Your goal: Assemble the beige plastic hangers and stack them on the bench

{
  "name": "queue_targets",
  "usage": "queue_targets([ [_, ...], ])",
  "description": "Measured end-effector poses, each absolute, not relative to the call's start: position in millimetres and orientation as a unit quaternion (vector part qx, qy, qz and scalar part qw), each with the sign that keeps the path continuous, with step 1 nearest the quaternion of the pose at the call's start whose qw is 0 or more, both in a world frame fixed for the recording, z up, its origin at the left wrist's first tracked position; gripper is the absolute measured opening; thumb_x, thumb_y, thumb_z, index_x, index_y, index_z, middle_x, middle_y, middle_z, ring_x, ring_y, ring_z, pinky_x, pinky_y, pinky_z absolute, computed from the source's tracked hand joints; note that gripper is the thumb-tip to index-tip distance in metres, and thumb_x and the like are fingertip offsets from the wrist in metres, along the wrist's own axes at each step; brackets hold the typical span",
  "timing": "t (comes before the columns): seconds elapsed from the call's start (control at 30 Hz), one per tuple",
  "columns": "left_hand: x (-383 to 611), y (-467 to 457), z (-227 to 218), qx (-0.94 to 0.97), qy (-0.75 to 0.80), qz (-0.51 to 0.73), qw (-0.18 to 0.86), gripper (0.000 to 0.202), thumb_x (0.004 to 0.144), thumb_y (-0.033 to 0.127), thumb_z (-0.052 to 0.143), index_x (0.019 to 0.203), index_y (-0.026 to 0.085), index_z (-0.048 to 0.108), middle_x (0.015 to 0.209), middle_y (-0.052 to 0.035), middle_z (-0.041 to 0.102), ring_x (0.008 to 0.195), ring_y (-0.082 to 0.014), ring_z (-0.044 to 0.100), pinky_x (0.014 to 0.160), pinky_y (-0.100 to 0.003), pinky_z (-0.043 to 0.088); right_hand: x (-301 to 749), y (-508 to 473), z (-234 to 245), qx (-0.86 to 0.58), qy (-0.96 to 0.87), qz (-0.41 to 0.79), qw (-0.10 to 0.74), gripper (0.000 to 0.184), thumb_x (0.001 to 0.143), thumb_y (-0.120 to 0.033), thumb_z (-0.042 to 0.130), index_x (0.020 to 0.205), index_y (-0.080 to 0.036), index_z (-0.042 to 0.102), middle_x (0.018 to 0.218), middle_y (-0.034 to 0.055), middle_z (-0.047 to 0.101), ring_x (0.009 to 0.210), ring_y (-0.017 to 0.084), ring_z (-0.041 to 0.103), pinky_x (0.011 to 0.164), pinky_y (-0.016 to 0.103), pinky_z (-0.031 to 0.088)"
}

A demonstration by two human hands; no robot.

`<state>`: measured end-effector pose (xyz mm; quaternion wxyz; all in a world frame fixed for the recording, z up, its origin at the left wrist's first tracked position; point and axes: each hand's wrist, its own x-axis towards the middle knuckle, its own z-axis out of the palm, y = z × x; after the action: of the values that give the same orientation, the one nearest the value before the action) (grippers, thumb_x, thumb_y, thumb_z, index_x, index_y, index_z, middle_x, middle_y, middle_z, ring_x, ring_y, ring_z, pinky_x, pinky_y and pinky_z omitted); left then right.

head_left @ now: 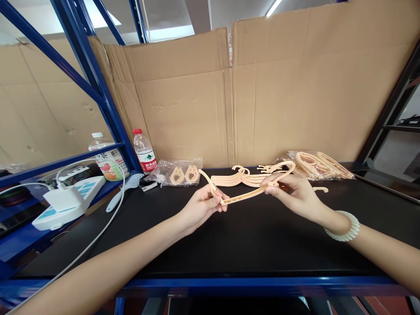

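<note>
Both hands hold one beige plastic hanger (244,196) above the black table (229,245). My left hand (200,208) pinches its left end between thumb and fingers. My right hand (292,194), with a pale coiled band at the wrist, grips its right end near the curved arm. Just behind lies a small stack of the same hangers (241,177). A clear bag of more hanger parts (320,165) rests to the right of the stack.
A clear bag with two beige pieces (183,174) lies at the back left, beside a red-capped water bottle (145,151), a drink bottle (105,161) and a light brush (126,189). A white charger (64,197) with cable sits on the blue shelf. Cardboard (262,92) walls the back.
</note>
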<state>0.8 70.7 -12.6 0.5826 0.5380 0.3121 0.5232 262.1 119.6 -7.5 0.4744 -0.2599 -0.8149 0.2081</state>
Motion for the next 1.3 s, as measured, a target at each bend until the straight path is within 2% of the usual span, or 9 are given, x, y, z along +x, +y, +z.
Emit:
queue_targets([
  [0.2,3.0,71.3,-15.9,0.528,0.335,0.560,0.543,0.025,0.067,0.021,0.079,0.071,0.015,0.055,0.077,-0.0051,0.067,0.061,-0.0129,0.056,0.059,-0.027,0.039,254.4,112.0,-7.7,-0.252,-0.810,0.143,0.510,0.017,0.088,-0.037,0.060,0.085,-0.023,0.069,0.089,0.0070,0.072,0.079,0.023,0.065,0.069,0.035,0.052],
  [0.37,3.8,72.3,-21.2,0.522,0.370,0.588,0.495,0.017,0.072,0.018,0.073,0.073,0.015,0.056,0.064,-0.0019,0.063,0.057,-0.0111,0.052,0.056,-0.025,0.037,249.0,107.5,-11.6,-0.281,-0.807,0.151,0.498,0.020,0.087,-0.041,0.059,0.085,-0.024,0.068,0.089,0.0067,0.072,0.075,0.023,0.064,0.061,0.035,0.051],
  [0.53,3.0,75.9,-26.9,0.521,0.376,0.613,0.460,0.018,0.072,0.020,0.073,0.073,0.014,0.057,0.072,-0.0048,0.068,0.057,-0.0100,0.054,0.057,-0.024,0.041,245.5,105.9,-13.3,-0.278,-0.798,0.161,0.509,0.018,0.087,-0.037,0.060,0.079,-0.022,0.067,0.089,0.0057,0.071,0.071,0.020,0.063,0.056,0.031,0.048],
  [0.73,3.9,76.7,-27.7,0.485,0.377,0.612,0.499,0.025,0.068,0.024,0.081,0.072,0.013,0.059,0.087,-0.0064,0.069,0.069,-0.0142,0.066,0.075,-0.032,0.054,245.9,112.6,-16.7,-0.334,-0.769,0.183,0.513,0.028,0.086,-0.044,0.061,0.074,-0.019,0.066,0.076,0.0061,0.069,0.061,0.018,0.060,0.052,0.030,0.046],
  [0.83,4.3,77.0,-27.0,0.472,0.375,0.602,0.524,0.029,0.067,0.025,0.083,0.072,0.013,0.057,0.090,-0.0064,0.069,0.076,-0.0163,0.069,0.085,-0.034,0.055,245.3,114.6,-17.1,-0.347,-0.751,0.213,0.520,0.031,0.084,-0.048,0.062,0.074,-0.019,0.065,0.070,0.0055,0.067,0.060,0.018,0.060,0.052,0.030,0.048],
  [0.93,4.7,77.0,-26.1,0.463,0.375,0.595,0.539,0.031,0.067,0.023,0.083,0.071,0.014,0.053,0.093,-0.0068,0.069,0.079,-0.0177,0.070,0.087,-0.035,0.055,244.0,115.0,-16.1,-0.349,-0.742,0.226,0.526,0.032,0.082,-0.051,0.062,0.076,-0.019,0.065,0.069,0.0055,0.066,0.061,0.019,0.061,0.053,0.031,0.049],
  [1.03,5.8,75.7,-23.5,0.457,0.388,0.591,0.539,0.027,0.069,0.021,0.082,0.072,0.013,0.056,0.095,-0.0071,0.068,0.076,-0.0170,0.070,0.085,-0.033,0.056,243.0,116.4,-14.1,-0.353,-0.737,0.234,0.527,0.033,0.082,-0.052,0.062,0.077,-0.019,0.065,0.069,0.0058,0.066,0.062,0.019,0.060,0.055,0.031,0.049],
  [1.13,5.8,75.4,-17.2,0.430,0.392,0.606,0.542,0.021,0.068,0.020,0.081,0.073,0.012,0.062,0.088,-0.0057,0.067,0.076,-0.0172,0.070,0.080,-0.029,0.055,243.9,121.2,-11.0,-0.355,-0.735,0.253,0.519,0.035,0.082,-0.053,0.061,0.079,-0.018,0.063,0.073,0.0063,0.066,0.066,0.020,0.061,0.061,0.033,0.050],
  [1.3,-10.9,84.5,-0.6,0.384,0.421,0.653,0.499,0.019,0.065,0.020,0.075,0.077,0.013,0.062,0.082,-0.0027,0.066,0.056,-0.0090,0.059,0.056,-0.021,0.047,253.6,137.7,-8.2,-0.368,-0.736,0.257,0.506,0.040,0.083,-0.056,0.057,0.078,-0.017,0.061,0.078,0.0072,0.065,0.076,0.022,0.060,0.069,0.034,0.048],
])
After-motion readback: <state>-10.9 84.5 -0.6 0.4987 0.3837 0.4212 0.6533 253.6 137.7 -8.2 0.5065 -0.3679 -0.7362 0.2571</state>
